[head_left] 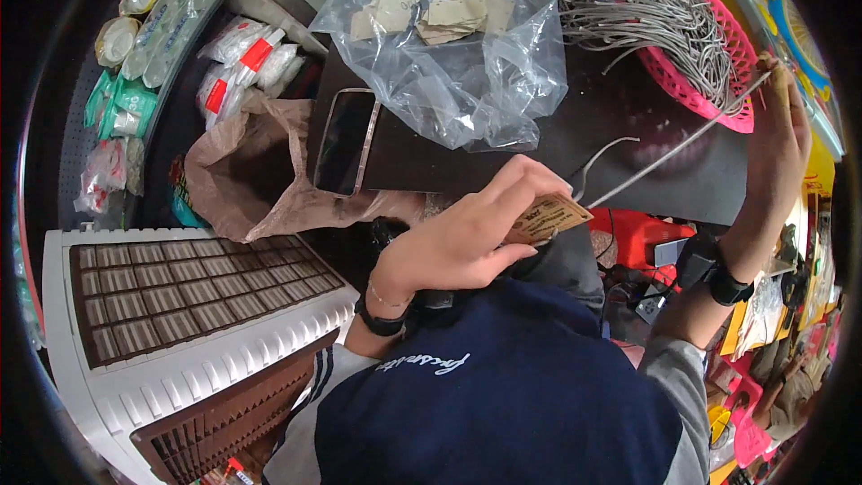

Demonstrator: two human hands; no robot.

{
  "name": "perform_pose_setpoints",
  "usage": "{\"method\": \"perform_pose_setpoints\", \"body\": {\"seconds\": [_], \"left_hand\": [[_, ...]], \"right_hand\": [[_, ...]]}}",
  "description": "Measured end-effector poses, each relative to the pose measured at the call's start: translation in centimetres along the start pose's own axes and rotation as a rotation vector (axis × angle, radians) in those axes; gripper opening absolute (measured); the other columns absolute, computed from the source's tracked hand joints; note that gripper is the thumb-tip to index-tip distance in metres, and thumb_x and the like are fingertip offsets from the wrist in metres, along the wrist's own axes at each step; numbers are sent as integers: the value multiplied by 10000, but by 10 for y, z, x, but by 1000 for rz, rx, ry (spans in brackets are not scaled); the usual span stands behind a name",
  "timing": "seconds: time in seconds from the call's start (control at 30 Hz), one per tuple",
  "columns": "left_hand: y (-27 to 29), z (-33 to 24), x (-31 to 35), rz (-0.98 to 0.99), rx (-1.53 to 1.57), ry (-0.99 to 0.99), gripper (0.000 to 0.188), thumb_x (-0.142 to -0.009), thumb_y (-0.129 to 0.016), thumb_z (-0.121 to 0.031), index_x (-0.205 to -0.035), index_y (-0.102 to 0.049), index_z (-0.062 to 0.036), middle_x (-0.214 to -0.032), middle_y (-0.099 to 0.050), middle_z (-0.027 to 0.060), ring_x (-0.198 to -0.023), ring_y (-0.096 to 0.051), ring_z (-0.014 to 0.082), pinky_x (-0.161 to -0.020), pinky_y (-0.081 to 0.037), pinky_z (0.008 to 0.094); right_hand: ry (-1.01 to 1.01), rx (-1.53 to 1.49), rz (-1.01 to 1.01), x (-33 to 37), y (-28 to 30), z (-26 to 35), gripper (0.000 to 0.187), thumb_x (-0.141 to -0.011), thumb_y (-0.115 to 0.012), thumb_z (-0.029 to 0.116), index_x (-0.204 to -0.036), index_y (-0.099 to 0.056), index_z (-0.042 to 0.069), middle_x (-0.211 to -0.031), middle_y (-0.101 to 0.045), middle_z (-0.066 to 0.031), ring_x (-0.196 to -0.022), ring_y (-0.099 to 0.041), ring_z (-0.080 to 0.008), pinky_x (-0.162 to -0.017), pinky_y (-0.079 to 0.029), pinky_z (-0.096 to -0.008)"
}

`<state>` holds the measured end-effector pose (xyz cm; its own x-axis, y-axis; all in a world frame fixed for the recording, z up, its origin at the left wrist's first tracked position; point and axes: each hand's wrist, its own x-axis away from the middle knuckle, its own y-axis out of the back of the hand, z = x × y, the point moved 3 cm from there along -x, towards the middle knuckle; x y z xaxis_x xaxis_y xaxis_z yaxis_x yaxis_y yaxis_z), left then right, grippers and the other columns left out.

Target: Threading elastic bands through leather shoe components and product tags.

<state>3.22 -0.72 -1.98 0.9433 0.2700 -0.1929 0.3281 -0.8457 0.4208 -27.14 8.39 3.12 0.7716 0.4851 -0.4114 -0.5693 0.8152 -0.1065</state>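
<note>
Shows, in the head view, the left hand [462, 235] with thumb and fingers clamped on 1 printed tan card [546, 219] at the near edge of a dark tabletop [705, 181]. Shows also the right hand [783, 117], held out at the far right, with fingertips pinched together on the end of 1 grey cord [669, 149], stretched straight across from the card. Includes, beyond, 1 pink basket [742, 47] heaped with grey strands [646, 13], 1 clear bag [489, 94] with tan pieces [456, 20], and 1 phone [347, 144] left of the bag.
</note>
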Motion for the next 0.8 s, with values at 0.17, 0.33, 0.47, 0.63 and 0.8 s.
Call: {"method": "perform_pose_setpoints", "body": {"seconds": [0.17,0.33,0.47,0.63,0.8], "left_hand": [[9,7,1,-173,-51,-121,613,-680,-721,73,-1186,-394,-39,-1195,-429,139,-1095,-500,269,-902,-429,337],[8,16,12,-441,518,-72,685,-736,-719,34,-1279,-319,-80,-1249,-414,111,-1032,-552,207,-825,-507,317],[8,23,11,-522,916,-93,779,-743,-750,-40,-1337,-249,-92,-1226,-443,111,-858,-621,220,-698,-550,320],[5,21,11,-451,923,-53,801,-746,-753,-54,-1348,-225,-97,-1215,-445,116,-870,-620,225,-681,-550,320],[3,19,13,-462,882,-60,793,-742,-730,14,-1342,-220,-89,-1225,-434,124,-937,-605,232,-706,-559,340]], "right_hand": [[-53,-281,53,24,-14,13,303,-956,-497,164,-1159,-531,-58,-1068,-589,-115,-929,-590,-173,-876,-448,-293],[-388,-229,919,87,-53,25,129,-909,-539,133,-905,-539,4,-898,-584,-145,-557,-539,-86,-520,-446,-206],[-489,-51,1045,114,-89,2,121,-934,-460,13,-985,-554,-42,-1142,-565,-121,-859,-583,-122,-720,-469,-240],[-385,-131,978,107,-96,-9,109,-923,-482,28,-969,-554,-41,-1224,-525,-150,-1017,-556,-156,-837,-438,-274],[3,-205,963,88,-126,34,125,-897,-500,112,-886,-544,-4,-1333,-436,-230,-1171,-482,-255,-1005,-337,-378]]}}
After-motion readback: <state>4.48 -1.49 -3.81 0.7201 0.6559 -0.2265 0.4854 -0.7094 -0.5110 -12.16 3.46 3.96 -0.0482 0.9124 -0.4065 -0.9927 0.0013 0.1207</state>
